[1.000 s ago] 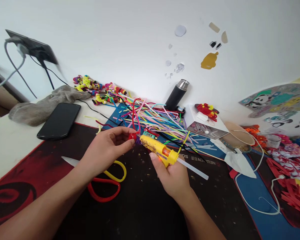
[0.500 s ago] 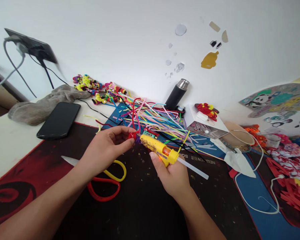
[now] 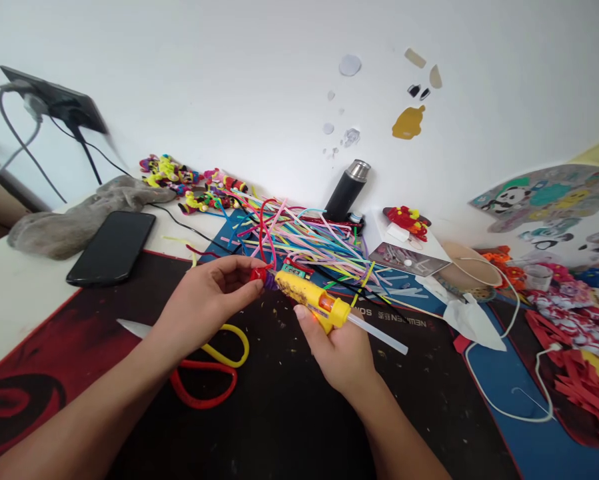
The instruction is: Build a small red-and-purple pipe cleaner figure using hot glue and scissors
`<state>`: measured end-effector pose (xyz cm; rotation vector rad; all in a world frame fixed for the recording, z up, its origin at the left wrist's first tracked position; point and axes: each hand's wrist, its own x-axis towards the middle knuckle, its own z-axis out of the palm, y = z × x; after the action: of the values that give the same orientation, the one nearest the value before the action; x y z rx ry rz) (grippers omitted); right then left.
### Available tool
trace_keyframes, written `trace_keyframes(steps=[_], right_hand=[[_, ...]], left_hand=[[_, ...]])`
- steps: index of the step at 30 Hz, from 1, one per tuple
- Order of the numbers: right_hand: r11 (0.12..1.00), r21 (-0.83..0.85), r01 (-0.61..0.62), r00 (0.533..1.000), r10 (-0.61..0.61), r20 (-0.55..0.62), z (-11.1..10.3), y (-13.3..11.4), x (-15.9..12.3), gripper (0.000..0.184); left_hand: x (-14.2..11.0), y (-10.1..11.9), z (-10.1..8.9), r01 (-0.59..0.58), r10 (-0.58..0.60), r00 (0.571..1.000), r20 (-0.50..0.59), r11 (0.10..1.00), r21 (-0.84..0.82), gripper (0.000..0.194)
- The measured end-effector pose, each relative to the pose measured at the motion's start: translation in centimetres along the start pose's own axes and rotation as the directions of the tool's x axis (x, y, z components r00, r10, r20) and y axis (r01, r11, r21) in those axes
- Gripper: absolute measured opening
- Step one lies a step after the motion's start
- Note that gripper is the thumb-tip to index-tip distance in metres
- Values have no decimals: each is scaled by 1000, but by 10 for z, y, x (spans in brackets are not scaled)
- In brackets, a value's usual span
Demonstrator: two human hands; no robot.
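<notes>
Head view | left fingers (image 3: 246, 295) pinch a red-and-purple piece (image 3: 258, 274) over the mat (image 3: 299, 413) — right fingers (image 3: 309, 325) wrap a yellow glue gun (image 3: 302, 292), tip touching or just beside it | colours already together; gluing seems midway, remaining work unclear

Your left forearm (image 3: 99, 407) reaches in from the near left corner, slanting far and right. At its end your left hand (image 3: 204, 303) shows its back, with the thumb (image 3: 245, 294) and fingertips (image 3: 255, 263) drawn together in a pinch. Your right forearm (image 3: 389, 433) slants far and left from the near right; your right hand (image 3: 342, 353) is curled in a grip, its fingers mostly hidden.
</notes>
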<state>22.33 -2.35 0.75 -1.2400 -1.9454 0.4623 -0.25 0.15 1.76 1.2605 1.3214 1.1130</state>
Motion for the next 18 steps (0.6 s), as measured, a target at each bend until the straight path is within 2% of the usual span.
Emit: trace_keyframes(steps=[10,18], right_hand=[[1000,-2,-30,999,30,29,0,-1,0,30],[998,-5,-59,997,59,51,-1,-3,2,32]], left_hand=[[-1,-3,0,-41,42,999,-31,998,58,40],[-1,-9,-1,-48,51,998,-27,995,84,45]])
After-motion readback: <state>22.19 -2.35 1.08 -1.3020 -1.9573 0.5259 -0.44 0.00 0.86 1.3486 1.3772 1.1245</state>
